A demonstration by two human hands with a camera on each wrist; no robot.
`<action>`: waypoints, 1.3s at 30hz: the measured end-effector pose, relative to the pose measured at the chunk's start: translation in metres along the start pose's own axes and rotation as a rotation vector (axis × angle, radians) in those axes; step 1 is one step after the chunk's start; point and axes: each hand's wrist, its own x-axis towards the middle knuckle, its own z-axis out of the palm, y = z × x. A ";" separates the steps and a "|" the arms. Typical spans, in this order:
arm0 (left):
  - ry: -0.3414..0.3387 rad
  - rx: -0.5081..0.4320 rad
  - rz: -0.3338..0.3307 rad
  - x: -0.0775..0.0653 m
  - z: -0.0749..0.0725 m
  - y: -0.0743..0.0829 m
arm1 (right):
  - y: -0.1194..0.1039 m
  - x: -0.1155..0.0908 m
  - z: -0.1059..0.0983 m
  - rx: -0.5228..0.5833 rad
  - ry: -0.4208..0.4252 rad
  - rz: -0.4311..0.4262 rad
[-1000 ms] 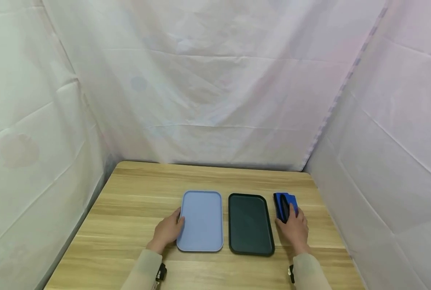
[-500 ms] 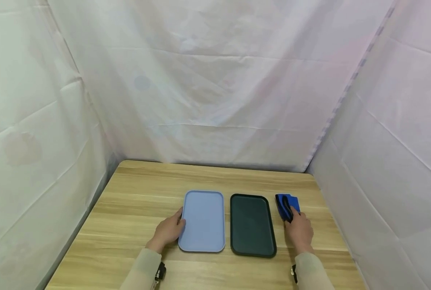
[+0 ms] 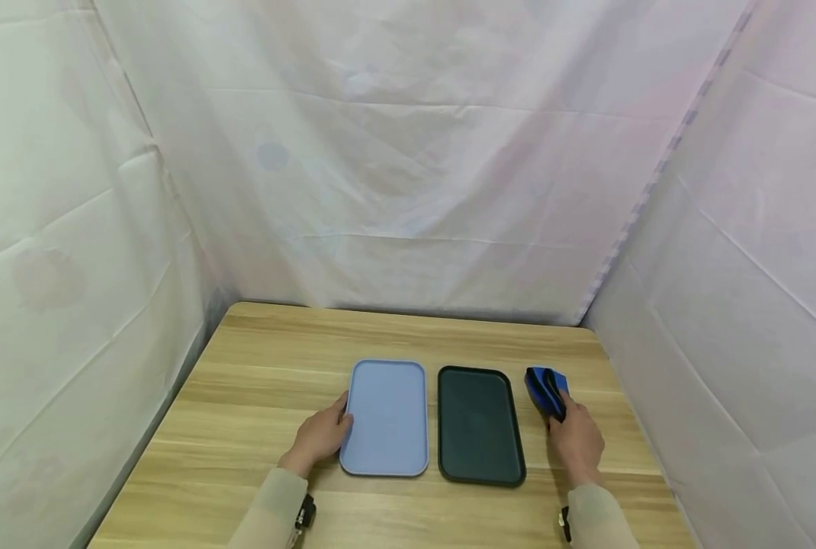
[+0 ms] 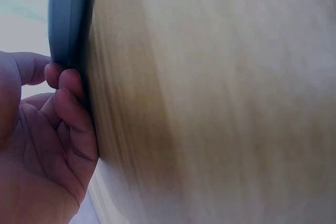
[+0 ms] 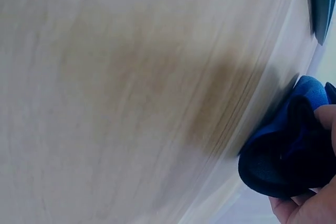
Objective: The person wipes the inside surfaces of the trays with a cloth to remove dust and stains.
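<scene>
In the head view, my left hand point(image 3: 320, 436) holds the left edge of a light blue rectangular tray point(image 3: 386, 419) that lies on the table. Seen from the left wrist, the thumb lies over the rim of the tray point(image 4: 67, 19) while curled fingers point(image 4: 73, 114) meet its underside. Over to the right, my right hand point(image 3: 578, 441) grips a folded blue cloth item with black edging point(image 3: 540, 387). The right wrist view shows thumb and fingers pinching this blue-and-black cloth item point(image 5: 278, 156), its folds bunched up close over the table; its exact kind cannot be made out.
A dark green tray point(image 3: 480, 427) lies between the blue tray and the right hand. The wood-grain table point(image 3: 277, 358) reaches back to white curtains point(image 3: 408, 191), which also hang along both sides.
My right hand has shifted slightly right and toward me, and its grip has bunched the blue-and-black cloth item into a narrower fold. The left hand keeps its hold on the tray.
</scene>
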 end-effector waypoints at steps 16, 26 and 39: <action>0.005 0.001 -0.006 0.000 0.001 -0.001 | -0.016 -0.014 -0.016 0.044 0.036 -0.029; 0.006 0.012 -0.007 0.002 0.002 -0.002 | -0.046 -0.029 -0.018 0.096 0.056 -0.101; 0.006 0.014 0.003 0.002 0.003 -0.005 | -0.085 -0.050 -0.001 0.168 0.088 -0.226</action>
